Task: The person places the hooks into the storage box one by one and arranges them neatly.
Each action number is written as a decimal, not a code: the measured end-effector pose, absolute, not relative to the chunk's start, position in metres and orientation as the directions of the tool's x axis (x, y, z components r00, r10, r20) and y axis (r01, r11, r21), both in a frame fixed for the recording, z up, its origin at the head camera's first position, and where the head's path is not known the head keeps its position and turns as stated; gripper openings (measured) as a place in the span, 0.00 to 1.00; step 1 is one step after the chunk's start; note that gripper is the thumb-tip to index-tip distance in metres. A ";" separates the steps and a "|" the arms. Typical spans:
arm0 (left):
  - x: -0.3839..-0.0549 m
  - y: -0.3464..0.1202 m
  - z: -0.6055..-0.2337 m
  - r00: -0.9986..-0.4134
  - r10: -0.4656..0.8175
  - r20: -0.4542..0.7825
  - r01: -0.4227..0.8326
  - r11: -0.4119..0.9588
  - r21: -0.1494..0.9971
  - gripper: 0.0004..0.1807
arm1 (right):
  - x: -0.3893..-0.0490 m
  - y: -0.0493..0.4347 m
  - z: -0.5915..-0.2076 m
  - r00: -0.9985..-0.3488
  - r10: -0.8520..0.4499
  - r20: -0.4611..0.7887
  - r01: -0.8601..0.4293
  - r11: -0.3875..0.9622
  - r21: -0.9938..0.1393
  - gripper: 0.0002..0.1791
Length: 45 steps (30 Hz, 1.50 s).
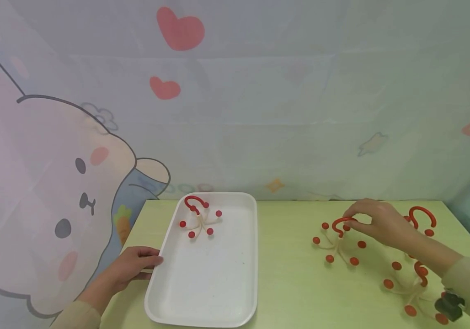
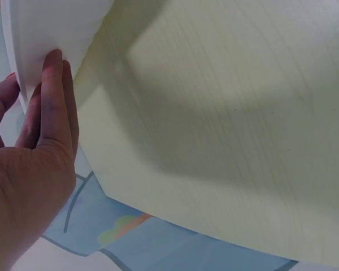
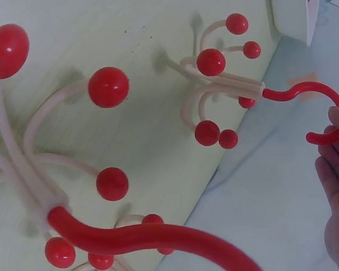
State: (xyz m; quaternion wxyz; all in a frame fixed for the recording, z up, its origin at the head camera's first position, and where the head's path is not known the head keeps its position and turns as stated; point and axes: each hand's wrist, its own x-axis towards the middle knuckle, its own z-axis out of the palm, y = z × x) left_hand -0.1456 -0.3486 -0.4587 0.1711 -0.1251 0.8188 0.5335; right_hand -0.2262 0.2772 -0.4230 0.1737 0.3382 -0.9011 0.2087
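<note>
My left hand (image 1: 134, 265) pinches the left rim of a white tray (image 1: 218, 283), thumb on one side of the wall and fingers along the other; the tray wall (image 2: 51, 28) shows in the left wrist view. One scalp massager (image 1: 199, 220), with a red hooked handle and cream prongs tipped with red balls, lies at the tray's far end. On the right, my right hand (image 1: 376, 224) pinches the curved handle of a matching massager (image 1: 339, 244). In the right wrist view its red handle (image 3: 311, 86) runs into my fingers (image 3: 330, 175), its prongs pointing down at the table.
Behind the right forearm is another massager (image 1: 422, 210), partly hidden. A further one (image 1: 411, 294) lies nearer the front, by the right sleeve. The light green table (image 1: 292, 283) ends at the back against a patterned cloth (image 1: 251, 151) with hearts and a rabbit.
</note>
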 end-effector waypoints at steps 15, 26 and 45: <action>-0.146 -0.349 -0.458 -0.913 -0.014 -0.408 -0.379 0.404 0.833 0.21 | -0.227 0.248 -0.396 -0.707 -0.566 0.424 -0.700 0.646 -0.306 0.15; -0.144 -0.348 -0.459 -0.914 -0.009 -0.406 -0.374 0.403 0.835 0.21 | -0.239 0.214 -0.372 -0.590 -0.637 0.496 -0.804 0.524 -0.283 0.16; -0.143 -0.349 -0.458 -0.917 0.003 -0.398 -0.365 0.397 0.842 0.21 | -0.263 0.134 -0.336 -0.548 -0.680 0.487 -0.836 0.428 -0.343 0.08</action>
